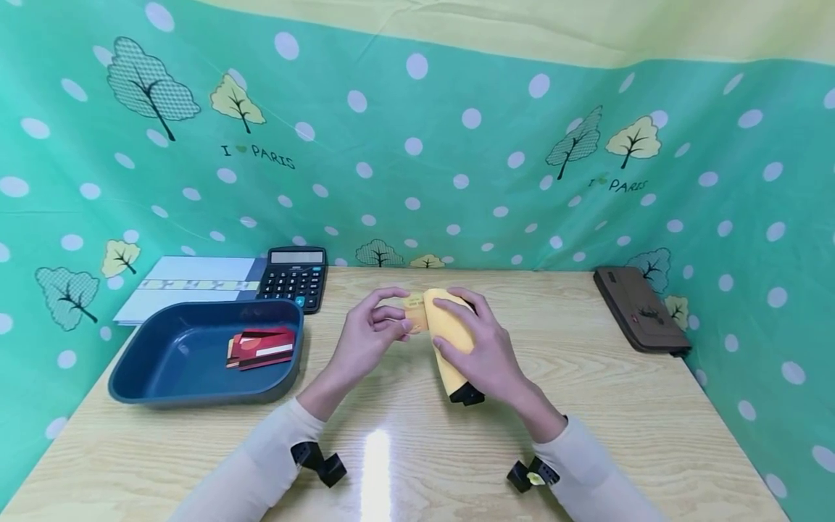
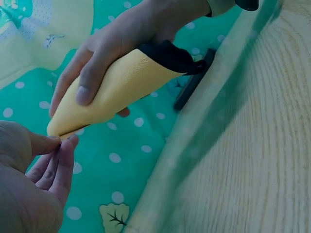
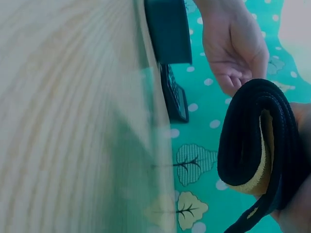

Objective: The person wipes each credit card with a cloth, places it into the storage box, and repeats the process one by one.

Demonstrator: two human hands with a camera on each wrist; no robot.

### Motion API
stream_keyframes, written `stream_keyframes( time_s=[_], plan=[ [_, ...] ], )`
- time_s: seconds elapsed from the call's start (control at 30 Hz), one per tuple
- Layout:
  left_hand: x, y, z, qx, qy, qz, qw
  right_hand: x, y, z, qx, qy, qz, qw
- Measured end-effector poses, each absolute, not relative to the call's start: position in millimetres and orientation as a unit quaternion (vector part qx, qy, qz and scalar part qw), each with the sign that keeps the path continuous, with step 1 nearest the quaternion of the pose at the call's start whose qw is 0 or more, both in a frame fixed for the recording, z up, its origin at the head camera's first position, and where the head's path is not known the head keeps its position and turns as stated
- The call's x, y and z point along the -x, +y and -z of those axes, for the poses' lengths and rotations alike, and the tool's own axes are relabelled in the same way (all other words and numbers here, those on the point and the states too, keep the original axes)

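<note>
My left hand [image 1: 368, 335] pinches a small yellow-orange card [image 1: 414, 313] between thumb and fingertips. Its other edge meets the end of a yellow folded or rolled pouch [image 1: 450, 328], which my right hand [image 1: 489, 355] grips from the right, above the table. Seen from the left wrist, the pouch [image 2: 114, 99] tilts, its narrow end at the left fingertips and its black end away from them; the card there shows only as a thin edge. The right wrist view looks onto the layered black end of the pouch [image 3: 238, 145]; the card is hidden there.
On the left of the wooden table [image 1: 554, 312] stands a dark blue basin [image 1: 169, 395] with several red cards [image 1: 264, 348] in it. Behind it lie a black calculator [image 1: 296, 264] and a pale folder [image 1: 189, 275]. A brown zip case [image 1: 639, 308] lies at the right edge.
</note>
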State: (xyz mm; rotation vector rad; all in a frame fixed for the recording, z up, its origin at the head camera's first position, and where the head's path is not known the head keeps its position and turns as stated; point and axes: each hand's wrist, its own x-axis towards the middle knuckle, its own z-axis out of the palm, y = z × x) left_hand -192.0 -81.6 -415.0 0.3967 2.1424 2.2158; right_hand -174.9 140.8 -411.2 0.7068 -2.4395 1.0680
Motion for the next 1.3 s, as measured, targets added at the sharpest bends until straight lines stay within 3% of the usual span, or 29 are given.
stream_keyframes(
  time_s=[0.57, 1.03, 1.3],
  plan=[
    [186, -79, 421, -0.136, 0.699, -0.703, 0.005, 166, 126, 418, -0.276, -0.871, -0.352, 0.204],
    [189, -90, 405, -0.133, 0.704, -0.697, 0.001, 184, 154, 409, -0.234, -0.865, -0.371, 0.244],
    [194, -100, 402, -0.120, 0.716, -0.688, 0.002, 188, 163, 404, -0.206, -0.872, -0.377, 0.234]
  ],
)
